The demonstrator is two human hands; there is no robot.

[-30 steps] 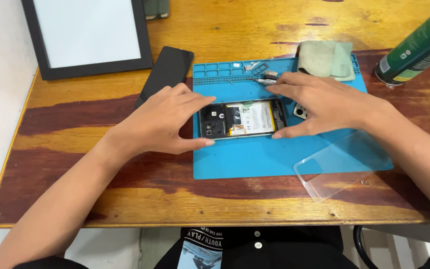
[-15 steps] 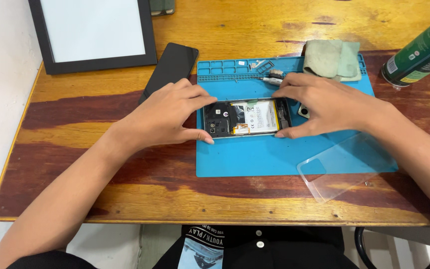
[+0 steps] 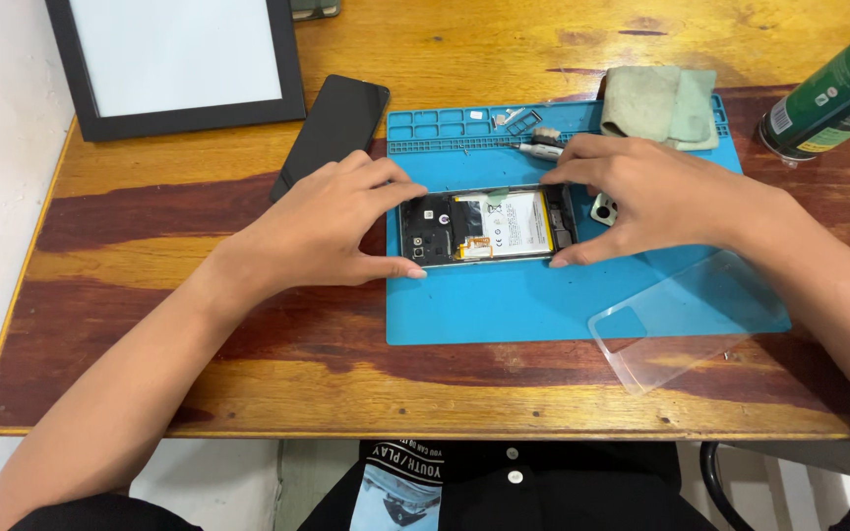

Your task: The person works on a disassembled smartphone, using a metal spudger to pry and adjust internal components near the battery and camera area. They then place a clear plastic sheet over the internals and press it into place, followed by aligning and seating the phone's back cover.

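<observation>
Blue mat [image 3: 504, 305]: opened phone [image 3: 484, 226] between hands

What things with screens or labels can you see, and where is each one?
Black phone: dark screen, flat beside the blue mat.
Opened phone: on the mat between both hands, white battery label.
Green spray can: far right, lying tilted, white label patch.
Black-framed white panel: top left.

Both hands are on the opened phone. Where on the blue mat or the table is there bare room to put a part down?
Bare mat runs below the opened phone, from the left hand across to the clear case. Bare wood lies left of the mat, below the black phone. The mat's top edge is crowded: small parts, a cloth, the right hand.
</observation>
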